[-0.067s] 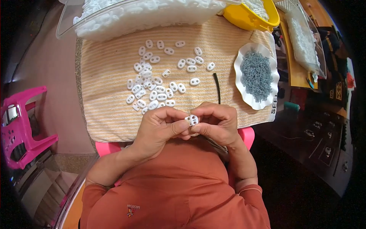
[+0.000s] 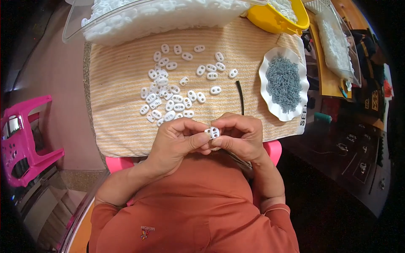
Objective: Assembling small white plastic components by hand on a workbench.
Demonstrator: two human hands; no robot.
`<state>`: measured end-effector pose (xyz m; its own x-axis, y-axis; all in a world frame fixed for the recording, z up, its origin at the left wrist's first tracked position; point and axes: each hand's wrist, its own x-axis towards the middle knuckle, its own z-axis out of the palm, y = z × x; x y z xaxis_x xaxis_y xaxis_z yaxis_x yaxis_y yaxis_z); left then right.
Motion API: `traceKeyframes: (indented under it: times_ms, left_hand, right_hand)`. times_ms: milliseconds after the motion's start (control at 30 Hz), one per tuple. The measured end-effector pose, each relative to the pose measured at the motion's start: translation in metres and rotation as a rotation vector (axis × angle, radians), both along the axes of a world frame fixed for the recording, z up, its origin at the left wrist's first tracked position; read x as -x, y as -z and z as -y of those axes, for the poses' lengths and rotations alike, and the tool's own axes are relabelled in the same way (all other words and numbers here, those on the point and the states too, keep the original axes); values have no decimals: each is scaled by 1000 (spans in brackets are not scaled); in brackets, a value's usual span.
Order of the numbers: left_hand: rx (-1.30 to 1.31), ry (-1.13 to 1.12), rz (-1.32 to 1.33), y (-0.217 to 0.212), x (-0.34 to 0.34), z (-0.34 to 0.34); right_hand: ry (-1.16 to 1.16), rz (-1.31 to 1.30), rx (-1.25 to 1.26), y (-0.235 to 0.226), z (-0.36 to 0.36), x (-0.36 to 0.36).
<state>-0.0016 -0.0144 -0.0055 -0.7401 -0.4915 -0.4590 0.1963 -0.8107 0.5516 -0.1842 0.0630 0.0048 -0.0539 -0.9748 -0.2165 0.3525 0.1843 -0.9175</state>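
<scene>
Just past the towel's near edge, my left hand (image 2: pixel 179 139) and my right hand (image 2: pixel 241 134) meet fingertip to fingertip. Between the right thumb and forefinger is a white two-hole plastic piece (image 2: pixel 215 133), its holes facing up. My left thumb and fingers pinch a smaller white part (image 2: pixel 207 131) against its left side; whether the two are joined I cannot tell. Beyond my left hand lies a loose group of white oval two-hole pieces (image 2: pixel 169 116), some overlapping. A thin black rod (image 2: pixel 241 97) lies on the towel beyond my right hand.
A striped towel (image 2: pixel 122 92) covers the table. On the right, a white wavy-rimmed dish (image 2: pixel 264 86) holds many tiny grey pieces (image 2: pixel 284 82). Along the far edge stand a clear bin (image 2: pixel 71 29) of white pieces and a yellow container (image 2: pixel 274 25). A pink chair (image 2: pixel 31 139) stands left.
</scene>
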Motion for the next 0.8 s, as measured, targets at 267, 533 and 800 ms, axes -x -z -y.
traceKeyframes:
  times_ms: [267,533,800]
  left_hand:
    - [-79,9,-58,-3,0,2]
    - [-152,25,-139,-1,-2,1]
    - [-155,37,-213,-1,-3,-3]
  right_hand:
    - [-5,-98,113,0,5,-1]
    - [-3,-137,162,0,2,-4]
    - [-7,-89,132,-2,-2,-8]
